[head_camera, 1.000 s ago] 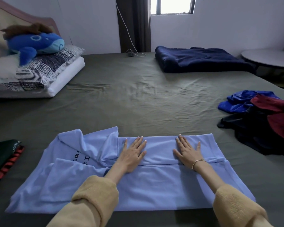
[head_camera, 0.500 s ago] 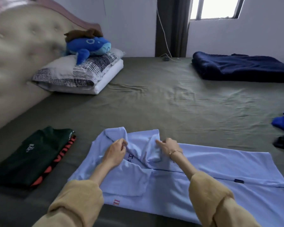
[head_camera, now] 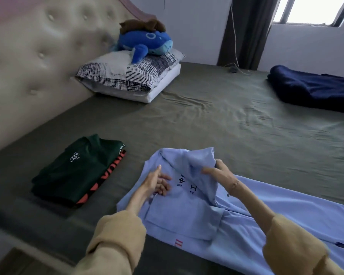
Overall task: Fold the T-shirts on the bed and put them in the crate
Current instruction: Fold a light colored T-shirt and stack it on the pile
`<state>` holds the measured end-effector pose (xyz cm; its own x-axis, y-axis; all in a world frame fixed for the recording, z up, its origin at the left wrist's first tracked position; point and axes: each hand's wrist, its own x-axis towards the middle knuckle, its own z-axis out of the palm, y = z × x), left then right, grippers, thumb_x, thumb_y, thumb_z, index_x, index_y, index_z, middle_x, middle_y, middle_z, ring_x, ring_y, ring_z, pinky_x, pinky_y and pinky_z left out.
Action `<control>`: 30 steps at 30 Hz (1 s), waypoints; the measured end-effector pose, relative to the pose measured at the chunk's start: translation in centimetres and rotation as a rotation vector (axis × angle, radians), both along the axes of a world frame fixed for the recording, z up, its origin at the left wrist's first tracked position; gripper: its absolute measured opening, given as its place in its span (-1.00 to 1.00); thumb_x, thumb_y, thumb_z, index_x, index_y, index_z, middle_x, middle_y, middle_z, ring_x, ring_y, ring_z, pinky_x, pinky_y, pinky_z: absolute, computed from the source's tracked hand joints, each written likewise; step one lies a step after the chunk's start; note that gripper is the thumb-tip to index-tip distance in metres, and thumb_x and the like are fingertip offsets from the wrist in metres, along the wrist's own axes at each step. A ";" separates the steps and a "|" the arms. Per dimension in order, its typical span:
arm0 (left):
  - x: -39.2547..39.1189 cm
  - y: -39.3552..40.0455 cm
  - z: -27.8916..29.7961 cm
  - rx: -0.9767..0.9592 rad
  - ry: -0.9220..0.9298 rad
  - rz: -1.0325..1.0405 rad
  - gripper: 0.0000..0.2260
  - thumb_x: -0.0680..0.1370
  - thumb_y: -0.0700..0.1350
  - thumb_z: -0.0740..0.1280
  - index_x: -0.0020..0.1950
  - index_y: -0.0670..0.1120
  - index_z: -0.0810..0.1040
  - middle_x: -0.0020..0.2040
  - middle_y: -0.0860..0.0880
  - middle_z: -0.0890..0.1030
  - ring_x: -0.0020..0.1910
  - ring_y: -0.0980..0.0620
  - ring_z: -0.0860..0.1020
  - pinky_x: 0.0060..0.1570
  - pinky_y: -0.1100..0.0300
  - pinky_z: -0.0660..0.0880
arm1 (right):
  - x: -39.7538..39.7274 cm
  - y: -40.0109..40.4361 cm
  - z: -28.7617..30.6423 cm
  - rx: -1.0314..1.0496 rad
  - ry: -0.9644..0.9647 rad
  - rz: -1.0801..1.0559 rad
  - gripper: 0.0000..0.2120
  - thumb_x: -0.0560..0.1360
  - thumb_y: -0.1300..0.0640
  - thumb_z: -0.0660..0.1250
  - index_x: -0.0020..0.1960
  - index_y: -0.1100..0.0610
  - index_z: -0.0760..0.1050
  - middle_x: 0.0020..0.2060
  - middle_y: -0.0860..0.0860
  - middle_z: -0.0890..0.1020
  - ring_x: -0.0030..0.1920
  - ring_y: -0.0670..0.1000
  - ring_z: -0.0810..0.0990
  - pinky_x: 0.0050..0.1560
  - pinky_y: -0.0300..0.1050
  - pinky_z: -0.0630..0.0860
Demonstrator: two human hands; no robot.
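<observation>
A light blue T-shirt [head_camera: 266,213] with dark printed characters lies half folded lengthwise along the near edge of the bed. My right hand [head_camera: 218,173] pinches a raised flap of its upper part, near the collar, thumb in front and fingers behind the cloth. My left hand [head_camera: 157,182] rests on the shirt just left of the print, its fingers loosely curled with the thumb up; they hold nothing that I can see. A folded dark green T-shirt [head_camera: 75,171] sits on a folded black one with orange letters, to the left. No crate is in view.
The bed has an olive sheet [head_camera: 216,132] and a padded beige headboard [head_camera: 34,62] at left. Stacked pillows [head_camera: 131,76] carry a blue plush whale [head_camera: 147,42]. A folded navy blanket [head_camera: 314,88] lies far right. A cable runs down by the curtain.
My view has swung left. Both hands left the flat middle of the blue shirt and went to its collar end; my right hand has lifted a flap there.
</observation>
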<state>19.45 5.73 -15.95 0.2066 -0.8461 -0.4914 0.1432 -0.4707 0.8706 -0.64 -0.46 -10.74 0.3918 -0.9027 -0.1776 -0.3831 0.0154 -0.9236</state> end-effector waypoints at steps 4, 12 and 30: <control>0.8 -0.6 -0.3 0.037 0.157 0.034 -0.27 0.54 0.37 -0.07 -0.20 -0.24 0.55 -0.37 -0.19 0.62 -0.41 -0.08 0.60 -0.42 0.21 0.51 | -0.5 3.3 0.9 -0.115 0.233 0.424 -0.68 0.26 0.09 0.34 -0.13 0.33 0.46 -0.28 0.08 0.46 -0.23 -0.03 0.40 -0.28 -0.23 0.32; 0.7 -0.6 -0.8 -0.104 0.082 0.123 -0.45 0.36 0.22 0.45 0.21 -0.07 0.47 -0.02 -0.09 0.60 -0.03 -0.07 0.62 0.10 -0.03 0.54 | -0.7 7.0 -0.9 -0.380 0.479 0.708 -0.83 0.21 0.10 0.26 -0.26 0.17 0.41 -0.32 -0.01 0.44 -0.32 -0.12 0.33 -0.28 -0.36 0.27; 1.0 -0.9 -2.5 -0.025 -0.084 0.173 -0.83 0.52 -0.25 0.26 -0.27 -0.22 0.48 -0.37 -0.08 0.51 -0.41 0.06 0.44 -0.46 0.26 0.32 | 2.4 1.5 1.5 -0.611 0.352 0.378 -0.88 0.57 0.12 0.26 -0.03 0.17 0.50 -0.26 0.01 0.54 -0.21 0.07 0.45 -0.15 -0.17 0.30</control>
